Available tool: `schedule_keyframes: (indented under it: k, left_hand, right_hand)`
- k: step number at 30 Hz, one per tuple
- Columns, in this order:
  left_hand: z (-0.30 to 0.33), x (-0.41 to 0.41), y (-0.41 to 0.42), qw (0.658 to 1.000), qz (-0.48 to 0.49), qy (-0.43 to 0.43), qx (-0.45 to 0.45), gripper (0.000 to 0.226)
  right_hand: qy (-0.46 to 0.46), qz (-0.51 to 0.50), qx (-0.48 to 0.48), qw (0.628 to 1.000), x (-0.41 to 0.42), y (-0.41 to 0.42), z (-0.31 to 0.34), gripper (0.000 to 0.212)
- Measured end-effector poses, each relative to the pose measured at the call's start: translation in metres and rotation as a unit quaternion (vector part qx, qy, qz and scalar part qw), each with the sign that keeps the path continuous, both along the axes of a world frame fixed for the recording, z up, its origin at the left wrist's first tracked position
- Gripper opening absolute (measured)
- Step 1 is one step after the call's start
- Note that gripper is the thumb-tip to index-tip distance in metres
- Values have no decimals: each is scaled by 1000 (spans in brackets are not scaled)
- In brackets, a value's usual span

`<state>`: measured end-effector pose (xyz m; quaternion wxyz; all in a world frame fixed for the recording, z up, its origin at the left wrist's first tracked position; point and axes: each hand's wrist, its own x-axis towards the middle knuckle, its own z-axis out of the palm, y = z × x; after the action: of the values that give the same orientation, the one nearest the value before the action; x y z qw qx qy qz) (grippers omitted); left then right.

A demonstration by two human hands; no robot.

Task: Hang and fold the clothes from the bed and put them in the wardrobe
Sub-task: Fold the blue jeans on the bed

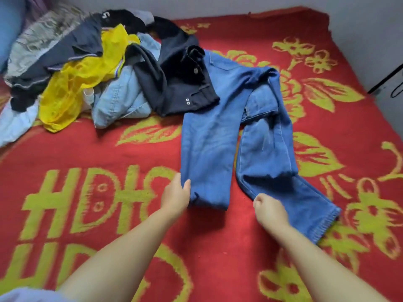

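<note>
A pair of blue jeans (220,118) lies spread on the bed, waist toward the far side, legs toward me. Its left leg is doubled back, and my left hand (176,194) pinches the left edge of that folded end between thumb and fingers. My right hand (269,209) has its fingers curled round the inner edge of the right leg, which runs out flat to a hem (325,225) at the right. A heap of other clothes (104,68) sits at the far left: dark trousers (185,83), a yellow garment (78,79), pale denim (122,99).
The bed is covered by a red blanket (135,216) with yellow-green flowers and letters. A grey patterned pillow (41,33) lies behind the heap. A white wall runs along the far side, and a dark cable (386,80) shows at the right edge.
</note>
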<state>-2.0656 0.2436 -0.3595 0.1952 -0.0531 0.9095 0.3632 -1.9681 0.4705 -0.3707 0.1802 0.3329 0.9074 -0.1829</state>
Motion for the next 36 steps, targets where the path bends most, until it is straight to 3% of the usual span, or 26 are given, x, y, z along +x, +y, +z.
schedule_keyframes:
  k: [2,4,8,9,11,13,15,16,19,21,23,24,25,26,28,29,31,32,34,36]
  left_hand:
    - [17,28,-17,999,-31,-1,-22,35]
    - [37,57,-35,998,-58,21,9,32]
    - [92,113,-74,993,-88,51,68,18]
    - [108,127,-83,988,-119,54,84,6]
    - [139,155,-97,971,-213,64,87,20]
    - [162,178,-110,953,-290,46,74,22]
    - [177,188,-123,951,-290,7,104,34]
    - [185,187,-126,958,-239,-31,153,42]
    - [210,160,-125,956,55,-100,272,46]
    - [222,135,-115,911,144,-189,338,50]
    - [234,113,-102,813,163,-304,469,66]
    - [240,104,-95,765,172,-321,532,70]
    - [246,97,-89,745,185,-312,560,65]
    - [254,91,-82,755,201,-293,552,51]
    - [270,86,-73,844,208,-225,441,23]
    - [273,87,-71,888,195,-190,371,17]
    - [278,92,-72,931,148,-104,318,11]
    - [284,99,-75,946,96,-55,304,12]
    - [300,123,-82,963,-56,37,260,16]
    - [317,151,-87,945,-208,99,232,11]
  right_hand:
    - [22,-42,-64,997,17,-33,10,21]
    - [52,-110,-202,972,22,-59,24,20]
    - [104,-259,-497,822,6,-97,75,44]
    - [142,-289,-537,780,0,-103,90,45]
    - [186,-315,-566,739,-9,-114,124,39]
    - [164,-277,-543,775,-11,-128,160,29]
    - [145,-205,-533,808,-4,-144,198,25]
    - [142,-175,-536,813,2,-150,216,23]
    - [117,-85,-569,810,31,-153,271,14]
    - [92,-29,-613,784,58,-149,302,14]
    - [35,24,-646,762,89,-149,325,18]
    - [-4,66,-635,770,105,-153,332,17]
    - [-44,123,-594,794,122,-158,334,17]
    - [-79,187,-530,823,137,-162,334,19]
    - [-137,310,-364,868,158,-166,329,26]
    - [-176,351,-278,877,162,-161,326,30]
    - [-236,373,-170,881,158,-141,327,32]
    - [-215,327,-175,903,150,-130,329,28]
    - [-78,96,-311,942,127,-114,338,20]
    - [93,-112,-423,894,96,-110,351,20]
